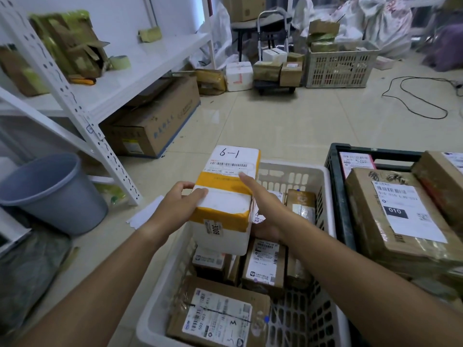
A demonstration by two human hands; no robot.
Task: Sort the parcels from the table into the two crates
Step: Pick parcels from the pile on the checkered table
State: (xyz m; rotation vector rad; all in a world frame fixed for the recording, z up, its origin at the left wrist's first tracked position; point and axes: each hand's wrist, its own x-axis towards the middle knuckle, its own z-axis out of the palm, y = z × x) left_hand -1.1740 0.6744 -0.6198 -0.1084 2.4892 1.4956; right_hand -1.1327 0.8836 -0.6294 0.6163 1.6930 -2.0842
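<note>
Tiled floor all around, and we've got the white foam parcel (226, 196) gripped between left hand (172, 206) and right hand (265, 209), white crate (323, 196) just below.

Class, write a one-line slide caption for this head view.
Both hands hold a white foam parcel above the white crate.

Soft, even indoor light fills the room, brightest at the upper left. The glossy floor (288, 121) carries pale sheen and shadows stay faint. Wide-angle bending curves the shelf frame (75, 101) and the edges. Far bags (375, 23) and corners look soft, slightly blurred.
</note>
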